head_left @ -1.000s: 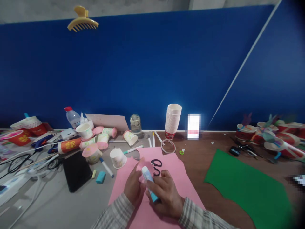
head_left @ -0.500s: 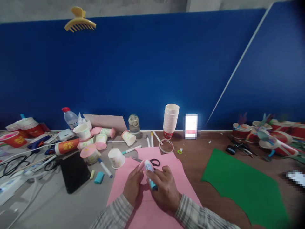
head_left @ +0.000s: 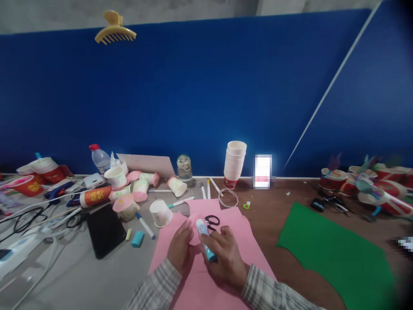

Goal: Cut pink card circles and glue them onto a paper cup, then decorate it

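My left hand is closed on a small pink paper piece, held above the pink sheets. Beside it, my right hand grips a blue and white glue stick, its white end up against the pink piece. Beneath both hands lies a large pink sheet on the table. Black-handled scissors rest on the pink paper just beyond my hands. A white paper cup stands to the left of the sheet.
Small cups with pink paper, a black tablet, markers and cables lie left. A tall cup stack and a glass jar stand behind. Green paper and red cups are on the right.
The whole view has shifted slightly, so things appear farther right. The pink piece now shows more of its flat face beside the glue stick, and both hands keep their holds.
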The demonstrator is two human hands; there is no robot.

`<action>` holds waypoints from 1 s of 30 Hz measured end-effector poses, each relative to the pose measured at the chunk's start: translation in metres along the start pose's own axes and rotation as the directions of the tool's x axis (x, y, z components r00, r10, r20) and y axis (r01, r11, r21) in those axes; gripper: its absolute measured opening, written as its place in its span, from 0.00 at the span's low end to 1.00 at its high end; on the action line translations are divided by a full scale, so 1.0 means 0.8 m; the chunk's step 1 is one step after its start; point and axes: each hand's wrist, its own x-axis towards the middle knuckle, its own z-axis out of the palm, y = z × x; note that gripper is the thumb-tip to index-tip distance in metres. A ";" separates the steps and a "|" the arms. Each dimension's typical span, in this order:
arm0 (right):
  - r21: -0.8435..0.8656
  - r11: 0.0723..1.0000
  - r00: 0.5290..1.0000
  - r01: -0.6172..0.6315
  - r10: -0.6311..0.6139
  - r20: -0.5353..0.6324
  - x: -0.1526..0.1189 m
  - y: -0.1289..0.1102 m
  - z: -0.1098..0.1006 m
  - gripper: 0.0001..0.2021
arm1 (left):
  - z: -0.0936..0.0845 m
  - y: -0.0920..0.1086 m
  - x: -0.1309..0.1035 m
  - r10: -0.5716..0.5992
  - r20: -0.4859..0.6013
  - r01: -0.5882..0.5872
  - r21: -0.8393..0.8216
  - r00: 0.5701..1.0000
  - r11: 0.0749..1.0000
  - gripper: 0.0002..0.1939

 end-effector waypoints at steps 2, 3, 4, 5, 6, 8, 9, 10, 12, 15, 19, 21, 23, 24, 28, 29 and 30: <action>0.001 1.000 0.999 -0.020 0.020 0.033 0.002 -0.001 0.000 0.15 | 0.002 -0.003 -0.002 0.003 0.041 -0.003 0.011 0.999 1.000 0.28; 0.000 1.000 0.999 -0.032 0.032 0.040 0.003 -0.001 -0.001 0.15 | 0.004 -0.004 -0.003 0.006 0.058 -0.007 0.021 0.998 1.000 0.29; -0.004 0.999 0.998 -0.042 0.042 0.042 0.003 0.001 -0.001 0.15 | 0.005 -0.005 -0.004 0.011 0.069 -0.013 0.032 0.998 0.999 0.30; -0.010 0.999 0.998 -0.050 0.051 0.043 0.004 0.002 -0.001 0.16 | 0.006 -0.005 -0.004 0.016 0.070 -0.019 0.041 0.997 0.999 0.30; -0.017 0.998 0.997 -0.057 0.057 0.045 0.004 0.003 -0.001 0.16 | 0.007 -0.006 -0.004 0.023 0.070 -0.026 0.048 0.997 0.999 0.30; -0.034 0.997 0.997 -0.067 0.069 0.045 0.005 0.007 0.000 0.16 | 0.008 -0.006 -0.004 0.032 0.063 -0.035 0.052 0.997 0.998 0.29; -0.045 0.996 0.996 -0.076 0.078 0.043 0.005 0.009 0.001 0.16 | 0.008 -0.005 -0.003 0.034 0.062 -0.038 0.052 0.998 0.998 0.28; -0.057 0.994 0.995 -0.090 0.092 0.039 0.005 0.011 0.001 0.16 | 0.008 -0.004 -0.003 0.037 0.063 -0.041 0.052 0.997 0.998 0.28; -0.081 0.988 0.991 -0.130 0.131 0.010 0.006 0.015 0.002 0.14 | 0.007 -0.002 -0.002 0.041 0.070 -0.045 0.052 0.997 0.998 0.27; -0.093 0.976 0.978 -0.199 0.191 -0.088 0.007 0.019 0.000 0.11 | 0.007 0.001 -0.001 0.087 0.034 -0.089 0.070 0.996 0.994 0.23; -0.021 0.991 0.983 -0.135 0.132 -0.127 0.005 0.010 -0.003 0.13 | 0.003 -0.001 0.000 0.060 0.018 -0.061 0.042 0.998 0.997 0.28; 0.001 0.999 0.997 -0.034 0.034 -0.074 0.003 0.003 -0.004 0.14 | 0.001 -0.004 0.002 0.011 0.070 -0.012 0.015 0.997 1.000 0.33; 0.003 0.999 0.999 0.037 -0.036 -0.032 0.002 -0.002 -0.004 0.15 | 0.000 -0.006 0.003 -0.004 0.104 0.003 0.014 0.995 1.000 0.36; 0.005 0.998 0.998 0.059 -0.059 -0.016 0.001 -0.004 -0.005 0.16 | 0.000 -0.006 0.003 -0.009 0.109 0.006 0.020 0.994 1.000 0.37; 0.022 0.992 0.989 0.124 -0.126 0.072 0.002 -0.004 -0.006 0.14 | 0.007 -0.006 0.000 -0.022 0.097 0.017 0.053 0.995 0.998 0.35; 0.021 0.991 0.987 0.130 -0.131 0.092 0.002 -0.003 -0.006 0.14 | 0.008 -0.007 -0.001 -0.019 0.101 0.013 0.053 0.995 0.999 0.33; 0.019 0.991 0.986 0.130 -0.131 0.103 0.002 -0.002 -0.007 0.13 | 0.009 -0.007 -0.002 -0.016 0.111 0.011 0.049 0.994 0.999 0.32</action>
